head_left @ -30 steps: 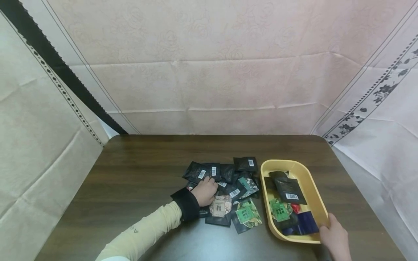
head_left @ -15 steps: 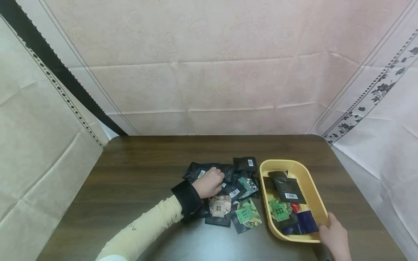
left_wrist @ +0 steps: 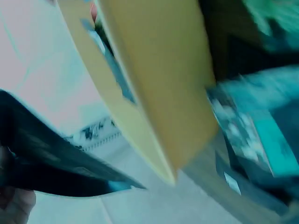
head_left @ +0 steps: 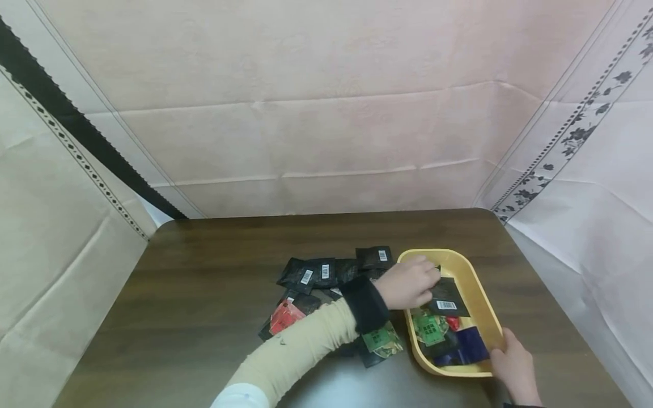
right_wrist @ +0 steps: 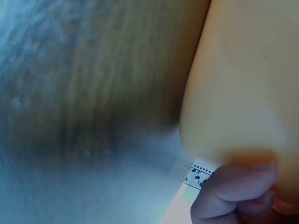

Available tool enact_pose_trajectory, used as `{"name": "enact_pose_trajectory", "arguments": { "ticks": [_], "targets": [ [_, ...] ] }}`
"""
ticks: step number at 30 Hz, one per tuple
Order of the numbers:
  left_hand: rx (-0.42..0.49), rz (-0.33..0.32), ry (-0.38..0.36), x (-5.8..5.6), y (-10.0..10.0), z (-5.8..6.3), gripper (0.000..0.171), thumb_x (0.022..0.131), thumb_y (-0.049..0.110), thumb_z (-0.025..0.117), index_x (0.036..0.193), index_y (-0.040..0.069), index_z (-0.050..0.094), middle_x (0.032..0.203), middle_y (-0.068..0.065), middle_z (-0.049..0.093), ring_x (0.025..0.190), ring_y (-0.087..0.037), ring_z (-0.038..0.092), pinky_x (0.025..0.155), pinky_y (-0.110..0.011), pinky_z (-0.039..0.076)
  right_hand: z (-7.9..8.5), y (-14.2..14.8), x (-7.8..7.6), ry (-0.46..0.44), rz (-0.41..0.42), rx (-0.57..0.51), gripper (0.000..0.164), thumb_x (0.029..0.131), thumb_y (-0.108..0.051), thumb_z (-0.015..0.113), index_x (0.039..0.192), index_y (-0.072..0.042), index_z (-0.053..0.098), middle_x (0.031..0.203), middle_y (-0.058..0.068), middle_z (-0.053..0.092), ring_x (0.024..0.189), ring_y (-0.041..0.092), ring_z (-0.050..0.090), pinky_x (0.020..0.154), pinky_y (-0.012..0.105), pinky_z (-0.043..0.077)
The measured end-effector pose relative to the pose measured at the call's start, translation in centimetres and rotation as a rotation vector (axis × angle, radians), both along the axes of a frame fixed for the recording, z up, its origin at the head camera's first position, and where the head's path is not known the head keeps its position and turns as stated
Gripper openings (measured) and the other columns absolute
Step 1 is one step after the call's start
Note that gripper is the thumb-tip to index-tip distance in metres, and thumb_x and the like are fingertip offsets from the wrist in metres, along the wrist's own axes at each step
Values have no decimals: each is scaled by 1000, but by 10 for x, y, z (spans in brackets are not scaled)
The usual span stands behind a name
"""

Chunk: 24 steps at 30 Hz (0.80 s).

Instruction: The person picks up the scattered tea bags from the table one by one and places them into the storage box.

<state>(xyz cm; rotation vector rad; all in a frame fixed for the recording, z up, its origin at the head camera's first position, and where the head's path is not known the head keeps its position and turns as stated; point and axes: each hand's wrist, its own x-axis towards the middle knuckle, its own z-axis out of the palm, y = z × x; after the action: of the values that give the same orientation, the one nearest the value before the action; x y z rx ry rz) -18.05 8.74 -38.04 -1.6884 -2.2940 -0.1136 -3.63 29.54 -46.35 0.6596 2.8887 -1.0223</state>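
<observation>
My left hand (head_left: 410, 282) is over the left rim of a yellow plastic tray (head_left: 484, 300). It pinches a black packet (left_wrist: 60, 163), which shows in the left wrist view beside the tray's wall and is mostly hidden in the head view. Inside the tray lie a black packet with a barcode (head_left: 448, 297), a green-labelled packet (head_left: 428, 330) and a dark blue packet (head_left: 471, 345). At the tray's near right corner, my right hand (head_left: 512, 362) grips the rim, its thumb (right_wrist: 238, 184) against the yellow wall in the right wrist view.
Left of the tray, several black packets (head_left: 301, 275) lie heaped on the brown wooden table (head_left: 204, 272). A red-labelled packet (head_left: 285, 315) and a green-labelled one (head_left: 380, 340) lie at its near side, partly under my left arm. Pale cloth (head_left: 306, 141) hangs behind the table.
My left hand has lifted a black packet from the heap and moved right to the tray, uncovering a red-labelled packet. My right hand keeps its grip on the rim. The head view has shifted slightly.
</observation>
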Motion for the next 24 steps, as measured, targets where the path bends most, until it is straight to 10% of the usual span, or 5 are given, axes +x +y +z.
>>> {"name": "enact_pose_trajectory", "arguments": {
  "ticks": [4, 10, 24],
  "targets": [
    [-108, 11, 101, 6, 13, -11, 21, 86, 29, 56, 105, 23, 62, 102, 9, 58, 96, -10, 47, 83, -22, 36, -2, -6, -3, 5, 2, -9, 42, 80, -2, 37, 120, 11, 36, 107, 40, 47, 91, 53, 47, 72, 54, 40],
    [-197, 68, -70, 8, 7, -23, 39, 90, 30, 49, 128, 33, 51, 133, 10, 46, 129, -15, 30, 103, -36, 25, -3, -9, -5, 18, 3, -2, 43, 78, -1, 37, 119, 12, 37, 107, 40, 47, 92, 53, 47, 71, 54, 40],
    [-129, 157, -170, -12, -22, -27, 43, 89, 30, 53, 131, 25, 50, 133, 2, 47, 126, -17, 34, 104, -42, 24, 3, -5, -3, 22, 10, 12, 42, 78, 0, 37, 119, 12, 36, 105, 41, 48, 89, 53, 48, 72, 54, 39]
  ]
}}
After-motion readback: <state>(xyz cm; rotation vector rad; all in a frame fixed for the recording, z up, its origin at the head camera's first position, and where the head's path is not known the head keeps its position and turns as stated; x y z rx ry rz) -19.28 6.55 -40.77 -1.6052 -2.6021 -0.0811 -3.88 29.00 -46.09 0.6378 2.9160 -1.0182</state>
